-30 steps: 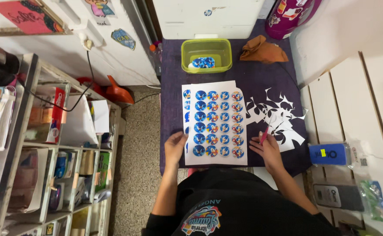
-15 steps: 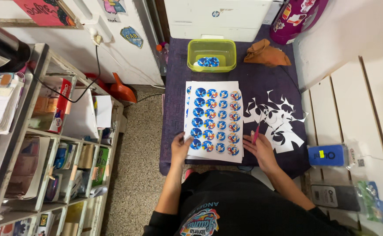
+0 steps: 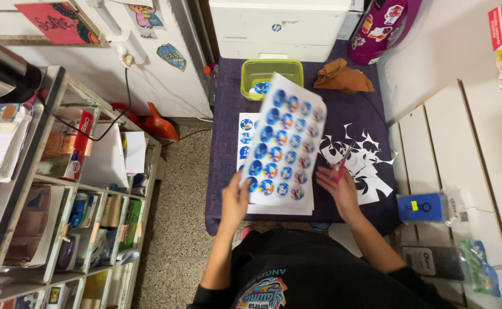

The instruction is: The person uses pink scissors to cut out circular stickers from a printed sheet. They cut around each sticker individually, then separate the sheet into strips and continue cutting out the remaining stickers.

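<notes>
My left hand grips the lower left corner of a white sheet printed with several round blue stickers and holds it tilted above the purple table. More printed sheets lie flat beneath it. My right hand hovers at the sheet's right edge and holds pink-handled scissors. White paper scraps lie just right of that hand.
A green plastic tub with cut stickers stands at the table's far side, beside a crumpled orange cloth. A white printer sits behind. Metal shelving fills the left; a blue box rests on white slats at right.
The top sticker sheet was lying flat under both hands; my left hand has now lifted it off the stack and tilted it up. My right hand has come off the sheet.
</notes>
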